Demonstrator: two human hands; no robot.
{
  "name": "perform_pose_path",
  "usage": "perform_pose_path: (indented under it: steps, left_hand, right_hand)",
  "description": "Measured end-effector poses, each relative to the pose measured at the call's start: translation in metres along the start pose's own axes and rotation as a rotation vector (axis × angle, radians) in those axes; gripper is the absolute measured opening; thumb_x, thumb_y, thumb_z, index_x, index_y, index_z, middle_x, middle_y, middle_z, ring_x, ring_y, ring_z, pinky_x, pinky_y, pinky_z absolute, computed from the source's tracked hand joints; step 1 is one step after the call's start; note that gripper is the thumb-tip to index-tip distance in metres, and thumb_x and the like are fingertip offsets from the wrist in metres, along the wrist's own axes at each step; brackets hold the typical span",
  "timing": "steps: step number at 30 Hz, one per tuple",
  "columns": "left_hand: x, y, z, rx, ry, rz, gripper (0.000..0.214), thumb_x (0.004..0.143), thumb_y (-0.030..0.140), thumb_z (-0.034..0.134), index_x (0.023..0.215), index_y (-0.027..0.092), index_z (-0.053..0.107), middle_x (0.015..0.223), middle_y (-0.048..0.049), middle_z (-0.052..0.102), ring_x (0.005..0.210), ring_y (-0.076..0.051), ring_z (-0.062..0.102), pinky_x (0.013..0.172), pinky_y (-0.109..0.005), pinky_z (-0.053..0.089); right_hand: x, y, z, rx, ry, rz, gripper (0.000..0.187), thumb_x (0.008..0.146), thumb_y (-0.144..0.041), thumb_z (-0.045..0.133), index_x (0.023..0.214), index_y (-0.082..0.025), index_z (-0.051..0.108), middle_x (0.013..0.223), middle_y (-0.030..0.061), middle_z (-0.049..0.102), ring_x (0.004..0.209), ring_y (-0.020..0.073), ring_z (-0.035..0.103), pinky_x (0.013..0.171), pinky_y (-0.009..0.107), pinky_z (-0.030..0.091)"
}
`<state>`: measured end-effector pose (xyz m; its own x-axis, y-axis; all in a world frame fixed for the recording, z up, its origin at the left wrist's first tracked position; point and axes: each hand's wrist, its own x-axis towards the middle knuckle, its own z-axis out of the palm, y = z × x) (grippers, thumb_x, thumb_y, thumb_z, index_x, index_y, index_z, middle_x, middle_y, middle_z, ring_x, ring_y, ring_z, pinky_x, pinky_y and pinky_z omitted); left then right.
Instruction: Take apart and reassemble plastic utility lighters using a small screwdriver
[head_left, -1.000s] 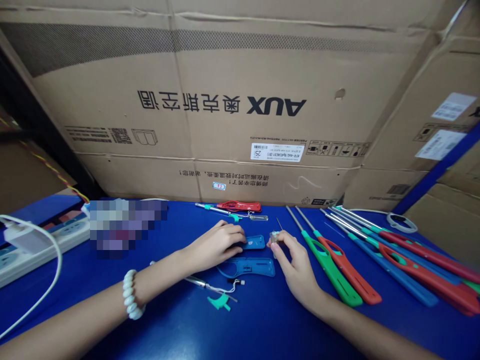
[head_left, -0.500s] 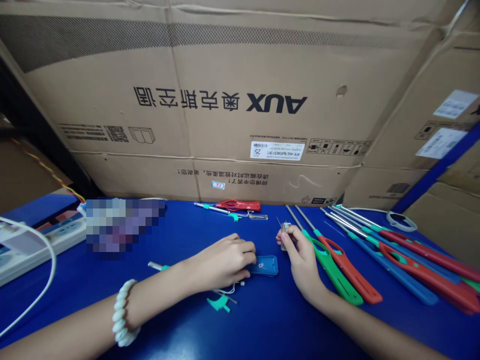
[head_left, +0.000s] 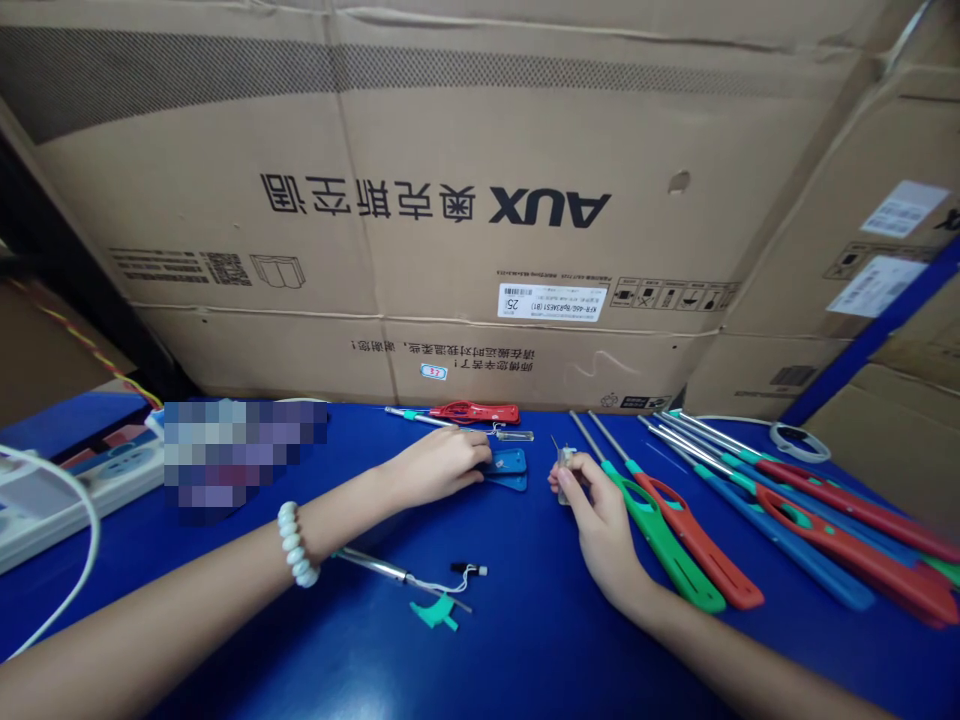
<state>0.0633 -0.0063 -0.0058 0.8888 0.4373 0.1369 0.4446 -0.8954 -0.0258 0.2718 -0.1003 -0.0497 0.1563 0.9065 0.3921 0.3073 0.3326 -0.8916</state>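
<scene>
My left hand (head_left: 439, 463) rests palm down on the blue table (head_left: 525, 620), its curled fingers on two blue plastic lighter shell halves (head_left: 506, 467) stacked together. My right hand (head_left: 592, 500) pinches a small clear part with a thin needle (head_left: 562, 465) held upright beside the shells. Near my left forearm lie a thin metal tube with white wire and a teal trigger piece (head_left: 439, 610). A white bead bracelet (head_left: 294, 545) is on my left wrist.
Several long-nosed lighters in green (head_left: 660, 545), red (head_left: 694, 535) and blue lie in a row on the right. A red opened lighter (head_left: 472, 412) lies at the back by the big AUX cardboard box (head_left: 480, 200). A white power strip (head_left: 67, 490) and cable sit at left.
My left hand has slid the blue shell halves back up the table, away from me, uncovering the metal tube and teal trigger. My right hand has stayed nearly still with the clear part.
</scene>
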Motion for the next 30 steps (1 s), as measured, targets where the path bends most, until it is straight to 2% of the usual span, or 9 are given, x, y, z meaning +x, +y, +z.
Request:
perform_pose_path:
  steps: [9, 20, 30]
  left_hand:
    - [0.012, -0.018, 0.009, 0.042, 0.051, -0.066, 0.011, 0.084, 0.012, 0.063, 0.094, 0.014, 0.063, 0.099, -0.0074, 0.064, 0.087, -0.022, 0.064, 0.075, -0.03, 0.048]
    - [0.009, -0.017, 0.007, 0.091, 0.066, -0.089, 0.007, 0.084, 0.014, 0.06, 0.09, 0.014, 0.063, 0.093, -0.0076, 0.064, 0.082, -0.022, 0.064, 0.071, -0.03, 0.048]
    - [0.009, -0.015, 0.01, 0.099, 0.076, -0.057, 0.006, 0.085, 0.015, 0.06, 0.091, 0.014, 0.061, 0.096, -0.0073, 0.063, 0.085, -0.022, 0.062, 0.077, -0.032, 0.046]
  right_hand:
    - [0.0, 0.001, 0.0, -0.007, -0.007, 0.013, 0.026, 0.092, -0.042, 0.049, 0.077, -0.021, 0.048, 0.075, 0.0007, 0.054, 0.07, 0.0169, 0.052, 0.065, 0.029, 0.042]
    - [0.001, 0.001, 0.003, -0.053, -0.059, 0.02, 0.026, 0.092, -0.041, 0.047, 0.077, -0.021, 0.05, 0.078, 0.0016, 0.057, 0.07, 0.0171, 0.053, 0.063, 0.028, 0.042]
    - [0.001, 0.006, 0.003, -0.162, -0.061, 0.011, 0.027, 0.093, -0.042, 0.045, 0.077, -0.021, 0.052, 0.076, 0.0014, 0.059, 0.071, 0.0182, 0.054, 0.064, 0.029, 0.043]
